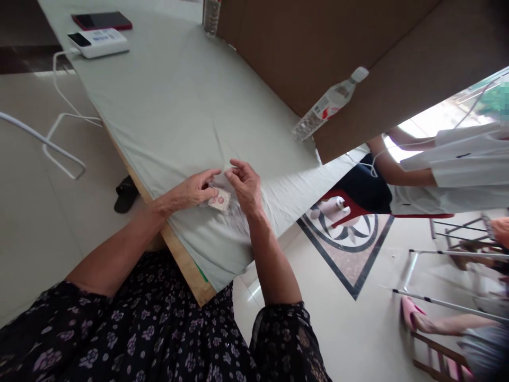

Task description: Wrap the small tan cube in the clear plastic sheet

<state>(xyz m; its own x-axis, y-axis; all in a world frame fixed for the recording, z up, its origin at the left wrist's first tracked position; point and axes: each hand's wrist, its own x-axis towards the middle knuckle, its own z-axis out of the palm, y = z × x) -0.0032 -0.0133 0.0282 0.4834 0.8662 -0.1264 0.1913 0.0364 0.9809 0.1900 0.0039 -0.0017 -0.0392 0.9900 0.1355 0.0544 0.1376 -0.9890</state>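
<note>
Printed packet (pixel 220 201): lies on the pale cloth (pixel 167 114), at the left thumb's tip and just nearer the wearer than the right fingertips.
Left hand (pixel 190 191): thumb on the packet's edge, forefinger stretched apart from it; I cannot tell whether the hidden fingers grip from beneath.
Right hand (pixel 247 188): thumb and forefinger nearly meet, with a small gap; I cannot tell whether thin film is pinched there.
Handling the packet: best done, I judge, with light left-thumb pressure against the cloth and the right hand working by fingertips alone, so the corners suffer no crushing.
Clear plastic (pixel 237 218): one crumpled patch seems to lie beside the right wrist; better clear of the fingers.
Count near fingers: one packet, two hands.
Count beyond fingers: two bottles (pixel 324 110), one phone (pixel 102 20) and one white device (pixel 101 43), these last two far beyond the left fingers.
</note>
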